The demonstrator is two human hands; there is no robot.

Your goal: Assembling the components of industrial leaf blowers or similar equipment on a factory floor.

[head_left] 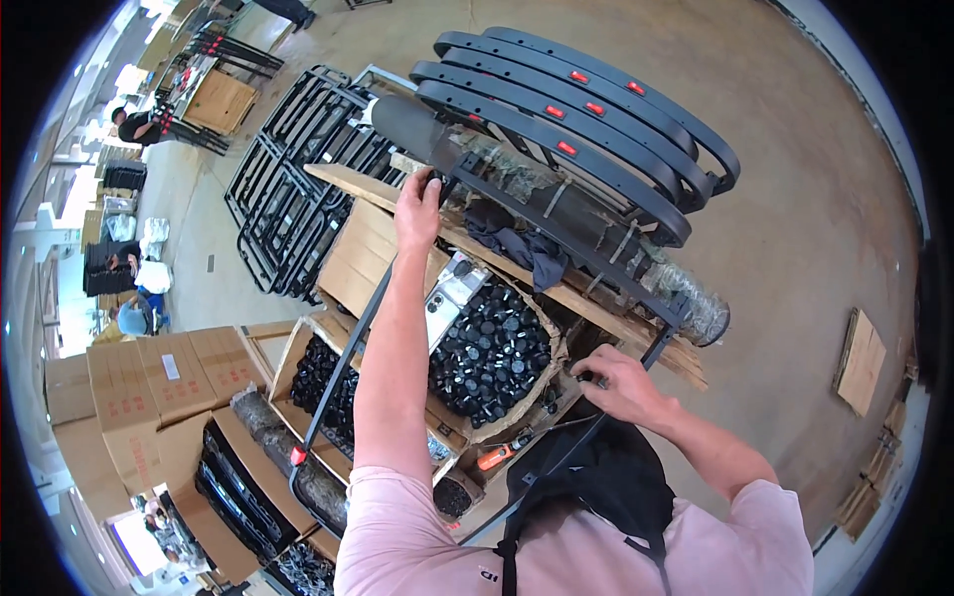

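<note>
A dark grey metal frame (pixel 568 230) lies across in front of me, its side tubes running back toward my body. At its far left corner my left hand (pixel 417 211) is closed, fingers around a dark part there; the fingertips partly hide it. Beside the right side tube, my right hand (pixel 624 385) pinches a small black foot (pixel 590 377). Between my arms sits an open carton (pixel 553 336) filled with black screw-in feet (pixel 489 343), many showing silver studs. Below it lies an orange power drill (pixel 494 456).
Several curved grey frames (pixel 586 109) with red pieces lean beyond a wrapped roll (pixel 696 303). A dark cloth (pixel 517 243) lies on a wooden plank (pixel 343 179). Cartons (pixel 164 377) stand left; black frames (pixel 298 179) stack behind. Another person (pixel 139 125) is far left.
</note>
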